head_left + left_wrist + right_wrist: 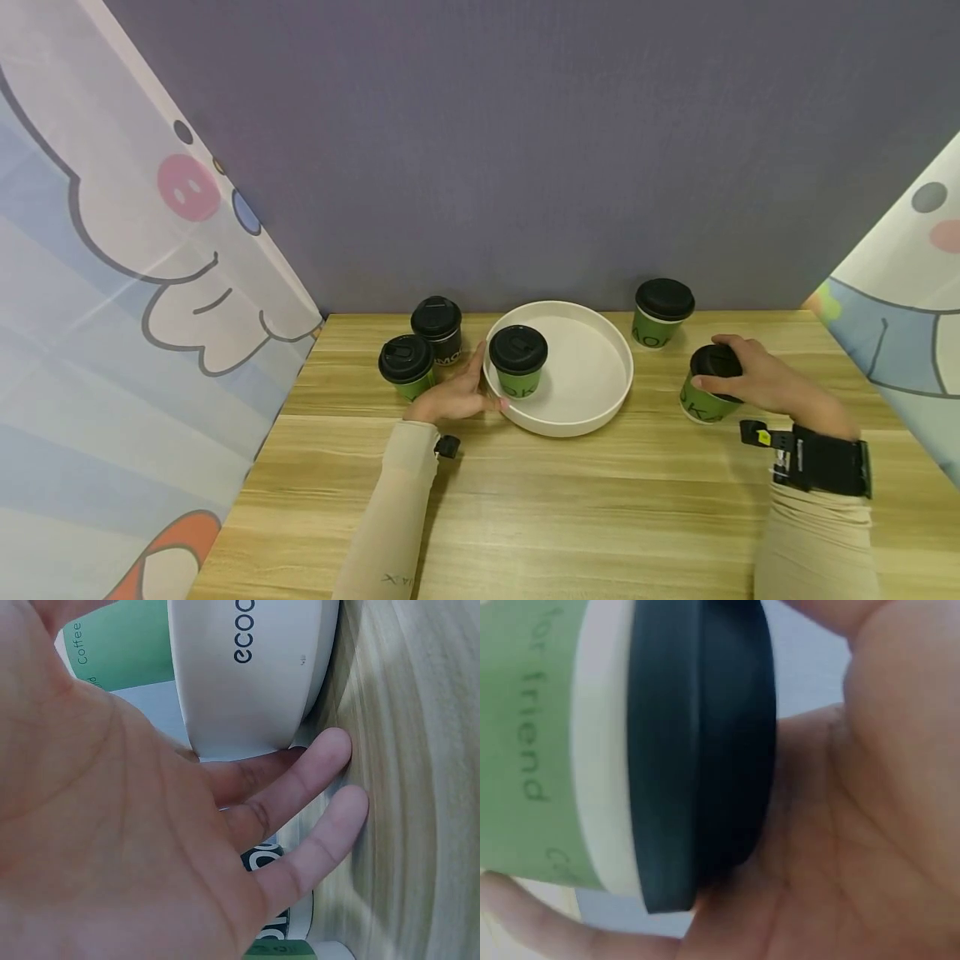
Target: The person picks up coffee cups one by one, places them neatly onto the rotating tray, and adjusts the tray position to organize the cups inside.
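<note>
My right hand [772,383] grips a green paper coffee cup [702,403] from above, thumb and fingers around its black lid [705,750]. In the right wrist view the lid lies close to the palm. At the left edge of a round white tray [588,367] is my left hand [453,398]. Its fingers [304,784] stretch out under and beside the tray's side wall [255,682] in the left wrist view, with the fingertips near the wood. Inside the tray, on its left side, another green coffee cup [519,379] stands upright with a black lid.
Left of the tray stand a black-banded cup [447,346] and a green cup [412,386], close together. A further green cup [652,330] stands behind the right hand's cup. A grey panel [555,167] rises along the wooden table's [585,517] back edge.
</note>
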`<state>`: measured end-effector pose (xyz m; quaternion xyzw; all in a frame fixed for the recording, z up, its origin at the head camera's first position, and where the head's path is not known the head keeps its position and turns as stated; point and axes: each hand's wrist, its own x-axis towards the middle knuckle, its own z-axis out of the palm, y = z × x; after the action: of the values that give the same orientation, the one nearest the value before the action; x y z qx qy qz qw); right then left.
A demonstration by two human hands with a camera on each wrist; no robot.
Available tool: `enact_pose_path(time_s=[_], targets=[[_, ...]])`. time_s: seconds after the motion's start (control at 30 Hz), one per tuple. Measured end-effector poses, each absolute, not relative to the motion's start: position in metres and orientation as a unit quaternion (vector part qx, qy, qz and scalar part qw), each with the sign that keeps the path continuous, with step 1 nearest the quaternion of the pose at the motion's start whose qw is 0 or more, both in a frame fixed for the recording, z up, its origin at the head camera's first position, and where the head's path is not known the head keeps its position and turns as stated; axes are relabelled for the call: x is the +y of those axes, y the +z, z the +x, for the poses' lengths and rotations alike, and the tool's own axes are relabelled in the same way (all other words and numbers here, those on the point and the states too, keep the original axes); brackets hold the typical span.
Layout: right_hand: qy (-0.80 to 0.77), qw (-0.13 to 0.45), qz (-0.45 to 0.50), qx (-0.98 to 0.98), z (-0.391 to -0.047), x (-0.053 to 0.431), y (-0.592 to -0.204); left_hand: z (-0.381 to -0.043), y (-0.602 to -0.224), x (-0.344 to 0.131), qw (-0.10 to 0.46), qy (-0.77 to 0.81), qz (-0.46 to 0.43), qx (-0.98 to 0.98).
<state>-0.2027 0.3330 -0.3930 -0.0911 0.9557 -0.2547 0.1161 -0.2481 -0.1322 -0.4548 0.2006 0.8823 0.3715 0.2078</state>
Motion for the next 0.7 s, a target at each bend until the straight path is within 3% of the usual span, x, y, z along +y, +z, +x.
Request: enact_pose_path(time_s=[0.2,0.7], targets=[[-0.251,0.132,-0.082,0.955,-0.2014,0.3334,-0.3933,-0.2494,-0.4545,-0.1338,0.213,0.369,0.198,0.883],[-0.264,0.074,-0.088,0.958,-0.2042,0.3248,-0.3900,-0.2489,-0.4541,-0.1358,0.221,0.373,0.185,0.882]])
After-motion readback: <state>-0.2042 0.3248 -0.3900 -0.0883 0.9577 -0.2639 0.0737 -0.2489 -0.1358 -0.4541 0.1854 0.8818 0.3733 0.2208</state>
